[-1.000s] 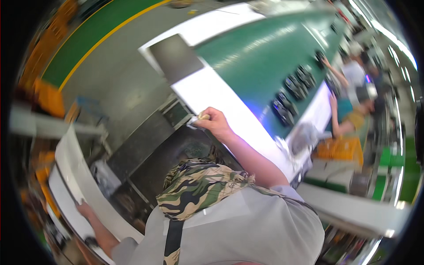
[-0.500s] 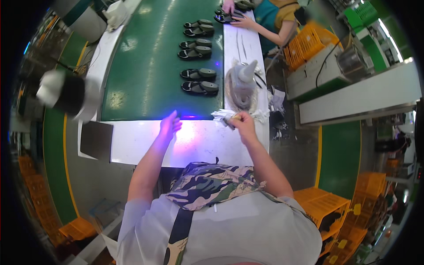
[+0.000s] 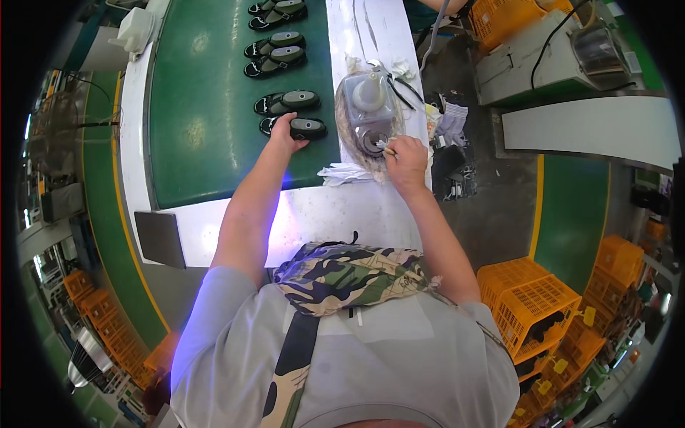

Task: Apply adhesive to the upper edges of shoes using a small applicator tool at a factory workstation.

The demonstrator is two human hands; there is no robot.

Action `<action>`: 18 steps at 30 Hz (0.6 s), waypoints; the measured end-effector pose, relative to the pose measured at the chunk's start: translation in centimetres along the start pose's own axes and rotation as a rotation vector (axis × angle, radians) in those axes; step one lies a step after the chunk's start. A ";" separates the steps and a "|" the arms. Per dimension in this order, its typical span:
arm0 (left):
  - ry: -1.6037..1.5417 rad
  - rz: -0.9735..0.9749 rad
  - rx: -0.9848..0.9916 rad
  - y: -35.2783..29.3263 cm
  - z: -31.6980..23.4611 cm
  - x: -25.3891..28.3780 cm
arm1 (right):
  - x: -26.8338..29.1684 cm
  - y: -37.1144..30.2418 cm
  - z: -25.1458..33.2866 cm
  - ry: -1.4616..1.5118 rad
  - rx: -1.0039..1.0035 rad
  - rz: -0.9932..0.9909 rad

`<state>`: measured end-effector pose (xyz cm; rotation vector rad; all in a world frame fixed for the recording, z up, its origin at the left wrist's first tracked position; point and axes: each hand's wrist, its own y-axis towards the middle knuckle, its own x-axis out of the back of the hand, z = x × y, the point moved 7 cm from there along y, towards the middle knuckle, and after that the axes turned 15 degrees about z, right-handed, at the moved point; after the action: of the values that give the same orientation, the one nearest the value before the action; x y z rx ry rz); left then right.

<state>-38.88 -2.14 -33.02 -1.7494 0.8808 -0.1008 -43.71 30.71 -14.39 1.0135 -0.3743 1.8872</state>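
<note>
My left hand [image 3: 287, 134] is closed on the nearest black strap shoe [image 3: 308, 129], thumb on its upper side and fingers under the near side. The shoe lies on the green belt [image 3: 207, 143]. Just beyond it sits a matching shoe [image 3: 287, 102]. My right hand [image 3: 407, 162] pinches a small stick with a whitish tip [image 3: 387, 149], whose exact kind I cannot make out. That tip is at the edge of a small round dish [image 3: 370, 140]. Behind the dish stands a translucent squeeze bottle [image 3: 369, 94] with a cone nozzle. White cloths [image 3: 345, 173] lie beside the dish.
Further pairs of black shoes [image 3: 276, 61] line the belt. Black-handled pliers-like tools [image 3: 404, 91] lie right of the bottle on the white table [image 3: 314, 214]. Orange crates [image 3: 524, 303] stand behind on the right. A dark flat panel [image 3: 160, 239] is at the table's left corner.
My left hand has gone from above the white table edge up to the nearest shoe and gripped it. My right hand has moved from the white cloths to the dish. The view has shifted.
</note>
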 end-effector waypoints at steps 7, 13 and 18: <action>-0.172 0.182 -0.194 -3.9 2.8 2.9 | -2.2 1.3 0.8 -0.153 0.078 0.084; -0.362 0.735 -0.348 -10.5 1.9 2.2 | -3.2 1.5 1.0 -0.220 0.107 0.183; -0.340 0.766 -0.387 -16.2 1.0 2.0 | -1.7 1.7 3.2 -0.258 0.183 0.112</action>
<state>-28.80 -0.86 -20.25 -1.5834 1.3051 0.8914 -43.15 26.79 -13.50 1.3915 -0.4204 1.9205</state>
